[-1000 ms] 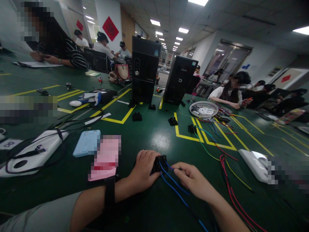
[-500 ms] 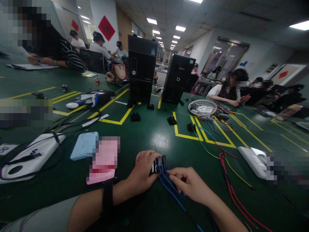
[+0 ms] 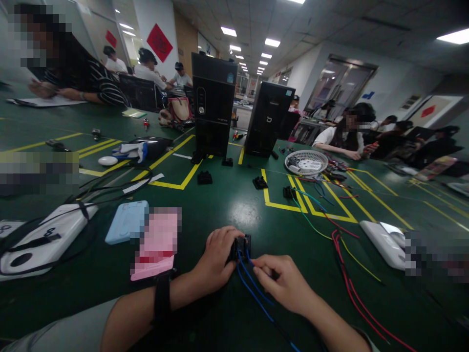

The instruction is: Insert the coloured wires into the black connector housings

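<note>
My left hand (image 3: pixel 221 259) is closed round the left side of a small black terminal block (image 3: pixel 242 243) on the green table. Two blue wires (image 3: pixel 255 289) run out of the block's near side and trail toward the front edge. My right hand (image 3: pixel 280 277) pinches a blue wire close to the block between thumb and forefinger. Its other fingers are curled in. The left hand hides part of the block, and the wire ends inside it are too small to make out.
Left lie a pink case (image 3: pixel 157 244), a light blue box (image 3: pixel 127 222) and a white power strip (image 3: pixel 47 239). Right are red wires (image 3: pixel 346 271) and a white device (image 3: pixel 384 244). Farther back stand two black computer towers (image 3: pixel 212 107) and a white basket (image 3: pixel 307 162). Other people sit around.
The view has shifted slightly. My right hand keeps its pinch on the blue wire beside the block, and the trailing wires have swung a little to the left.
</note>
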Demonstrator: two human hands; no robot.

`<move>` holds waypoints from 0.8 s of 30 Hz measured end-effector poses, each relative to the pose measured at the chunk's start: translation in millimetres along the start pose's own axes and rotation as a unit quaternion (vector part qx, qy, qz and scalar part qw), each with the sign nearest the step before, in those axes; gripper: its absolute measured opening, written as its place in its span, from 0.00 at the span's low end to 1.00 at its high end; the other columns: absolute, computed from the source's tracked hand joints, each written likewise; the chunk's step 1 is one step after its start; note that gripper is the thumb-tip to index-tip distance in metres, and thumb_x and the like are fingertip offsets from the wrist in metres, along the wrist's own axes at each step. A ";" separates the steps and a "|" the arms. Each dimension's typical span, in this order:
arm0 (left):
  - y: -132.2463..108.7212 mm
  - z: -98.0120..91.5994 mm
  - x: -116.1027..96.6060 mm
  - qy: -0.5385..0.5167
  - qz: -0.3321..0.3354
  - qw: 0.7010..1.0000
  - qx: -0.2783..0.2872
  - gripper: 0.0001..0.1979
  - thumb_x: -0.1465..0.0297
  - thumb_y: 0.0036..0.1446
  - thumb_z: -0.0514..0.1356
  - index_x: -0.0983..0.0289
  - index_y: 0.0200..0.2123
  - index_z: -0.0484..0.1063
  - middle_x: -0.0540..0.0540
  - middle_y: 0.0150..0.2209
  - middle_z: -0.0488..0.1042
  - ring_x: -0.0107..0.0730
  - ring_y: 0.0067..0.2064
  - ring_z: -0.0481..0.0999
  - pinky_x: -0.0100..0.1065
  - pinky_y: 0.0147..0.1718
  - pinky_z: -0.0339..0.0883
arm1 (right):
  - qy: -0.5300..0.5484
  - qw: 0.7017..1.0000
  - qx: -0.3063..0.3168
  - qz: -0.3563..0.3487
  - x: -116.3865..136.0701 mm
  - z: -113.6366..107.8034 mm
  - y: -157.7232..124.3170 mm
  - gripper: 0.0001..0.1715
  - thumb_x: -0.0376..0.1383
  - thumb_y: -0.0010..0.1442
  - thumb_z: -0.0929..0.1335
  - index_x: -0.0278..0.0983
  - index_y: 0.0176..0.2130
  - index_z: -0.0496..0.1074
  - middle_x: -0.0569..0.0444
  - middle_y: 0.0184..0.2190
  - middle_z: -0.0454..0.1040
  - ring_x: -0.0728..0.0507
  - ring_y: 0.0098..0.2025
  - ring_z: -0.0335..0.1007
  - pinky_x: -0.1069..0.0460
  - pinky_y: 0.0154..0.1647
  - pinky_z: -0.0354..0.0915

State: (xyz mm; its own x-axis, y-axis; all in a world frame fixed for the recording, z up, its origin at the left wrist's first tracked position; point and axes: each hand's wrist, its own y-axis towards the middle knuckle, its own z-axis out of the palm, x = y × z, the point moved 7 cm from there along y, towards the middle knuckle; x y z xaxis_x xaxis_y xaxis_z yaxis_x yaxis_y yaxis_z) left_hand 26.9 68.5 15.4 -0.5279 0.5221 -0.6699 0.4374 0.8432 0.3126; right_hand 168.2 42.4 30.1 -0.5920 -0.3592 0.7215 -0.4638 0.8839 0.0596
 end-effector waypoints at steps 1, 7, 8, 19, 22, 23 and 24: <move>0.0 -0.1 -0.1 -0.001 0.002 1.000 0.001 0.29 0.80 0.43 0.53 0.58 0.51 0.60 0.57 0.51 0.63 0.46 0.54 0.60 0.48 0.53 0.53 | -0.007 1.000 0.015 0.001 0.1 1.5 0.4 0.13 0.37 0.63 0.62 0.34 0.35 0.74 0.63 0.17 0.56 0.53 0.20 0.53 0.56 0.24 0.51; 0.5 0.0 -0.5 -0.003 0.011 1.000 -0.008 0.27 0.80 0.44 0.54 0.58 0.50 0.59 0.56 0.49 0.66 0.43 0.53 0.63 0.47 0.52 0.54 | -0.075 0.996 0.013 0.037 -3.6 -7.5 1.6 0.12 0.36 0.61 0.63 0.35 0.34 0.74 0.62 0.18 0.59 0.52 0.20 0.56 0.56 0.24 0.50; 0.6 0.2 -0.4 -0.001 0.010 1.000 -0.008 0.27 0.79 0.45 0.54 0.58 0.50 0.59 0.56 0.49 0.66 0.43 0.52 0.64 0.47 0.52 0.54 | -0.081 0.996 0.000 0.045 -4.3 -10.9 1.5 0.11 0.36 0.61 0.63 0.36 0.34 0.74 0.61 0.18 0.60 0.52 0.20 0.56 0.56 0.24 0.50; 1.9 1.1 -0.3 0.014 0.013 1.000 0.001 0.26 0.77 0.46 0.55 0.58 0.50 0.59 0.56 0.49 0.67 0.45 0.51 0.65 0.49 0.52 0.54 | -0.054 0.995 -0.084 0.001 8.8 -15.8 -6.4 0.13 0.35 0.62 0.62 0.36 0.39 0.76 0.59 0.20 0.67 0.51 0.22 0.62 0.56 0.26 0.54; 1.4 2.2 -0.2 0.016 0.022 1.000 0.005 0.26 0.78 0.47 0.54 0.58 0.51 0.58 0.56 0.50 0.67 0.45 0.53 0.64 0.50 0.53 0.53 | -0.073 0.995 -0.056 -0.032 12.2 -10.2 -6.7 0.14 0.34 0.63 0.62 0.36 0.42 0.75 0.56 0.25 0.74 0.50 0.25 0.67 0.56 0.28 0.58; 1.0 2.5 0.0 0.018 0.025 1.000 0.005 0.27 0.78 0.47 0.54 0.58 0.52 0.57 0.56 0.51 0.66 0.45 0.53 0.64 0.50 0.53 0.53 | -0.084 0.995 -0.045 -0.039 12.1 -9.1 -6.5 0.14 0.34 0.63 0.62 0.36 0.43 0.75 0.54 0.28 0.76 0.50 0.27 0.69 0.56 0.30 0.59; 0.7 2.6 0.3 0.019 0.027 0.999 0.004 0.28 0.79 0.47 0.54 0.58 0.52 0.57 0.56 0.51 0.66 0.45 0.54 0.64 0.50 0.53 0.53 | -0.097 0.994 -0.035 -0.042 11.5 -8.4 -6.2 0.14 0.34 0.63 0.62 0.37 0.44 0.75 0.53 0.31 0.77 0.49 0.30 0.71 0.56 0.32 0.61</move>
State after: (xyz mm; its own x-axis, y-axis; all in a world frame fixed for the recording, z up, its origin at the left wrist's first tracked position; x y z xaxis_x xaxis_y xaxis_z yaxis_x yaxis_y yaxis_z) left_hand 29.0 68.9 13.7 -0.5308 0.5710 -0.6263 0.4719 0.8129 0.3412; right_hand 169.8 35.3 43.9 -0.6720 -0.4776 0.5660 -0.4741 0.8645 0.1666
